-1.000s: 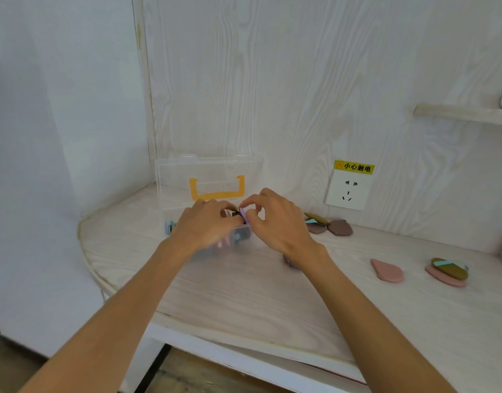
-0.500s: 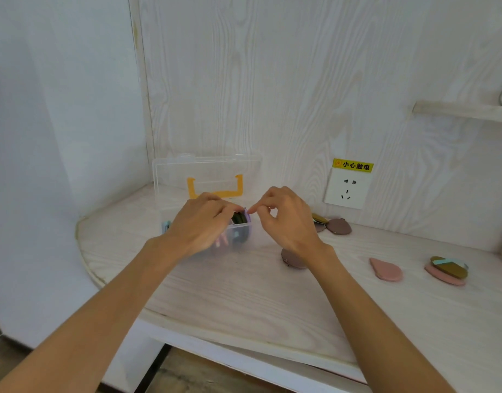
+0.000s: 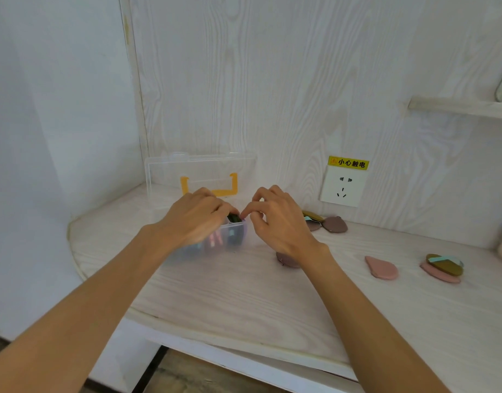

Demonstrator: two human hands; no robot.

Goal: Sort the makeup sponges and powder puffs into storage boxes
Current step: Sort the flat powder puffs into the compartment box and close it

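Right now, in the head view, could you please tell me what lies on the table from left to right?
clear storage box with its lid up → dark puffs by the wall → brown puff behind the right wrist → lone pink puff → olive puff stacked on a pink one

The storage box is clear glossy plastic, the table pale matt woodgrain, the pink puff seemingly soft and matt.

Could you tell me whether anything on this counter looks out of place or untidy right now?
Nothing looks spilled or damaged. Several puffs lie loose on the counter, outside the clear box: one pink puff, a stacked pair and some below the wall socket.
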